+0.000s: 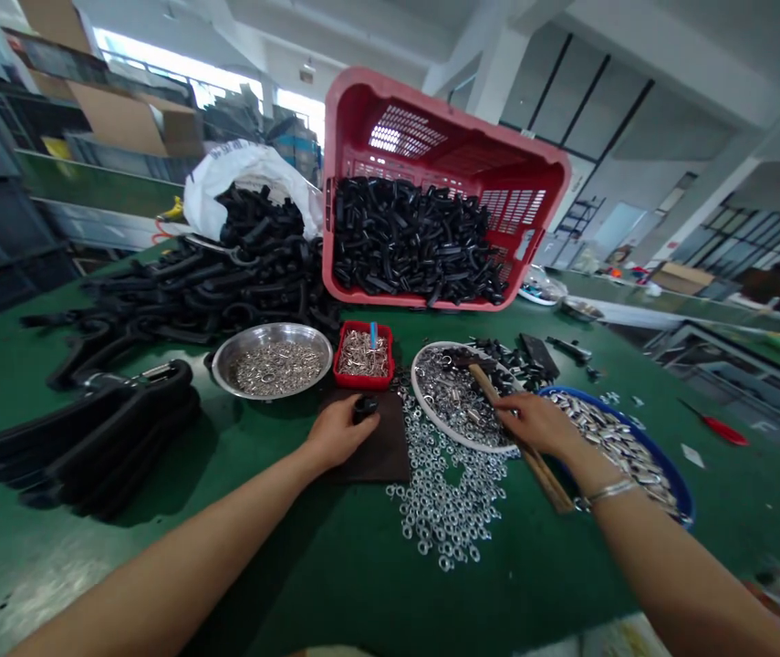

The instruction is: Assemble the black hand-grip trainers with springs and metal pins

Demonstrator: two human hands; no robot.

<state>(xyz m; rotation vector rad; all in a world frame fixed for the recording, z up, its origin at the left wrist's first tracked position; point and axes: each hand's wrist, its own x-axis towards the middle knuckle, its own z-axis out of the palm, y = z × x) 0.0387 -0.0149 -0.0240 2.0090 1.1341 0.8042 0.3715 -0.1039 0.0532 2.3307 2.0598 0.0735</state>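
Observation:
My left hand is closed round a small black plastic part, above a dark flat plate on the table. Over the right edge of a white round tray, my right hand has its fingers curled on the wooden handle of a hammer. The hammer's dark end lies among small metal and black parts in that tray. Loose shiny rings are spread between the plate and the tray. A red box of small metal pieces stands just beyond my left hand.
A large red crate of black parts leans at the back. Left are a metal bowl, piled black handles and a nearer stack. A blue tray of metal pieces sits by my right forearm; a red-handled tool lies beyond.

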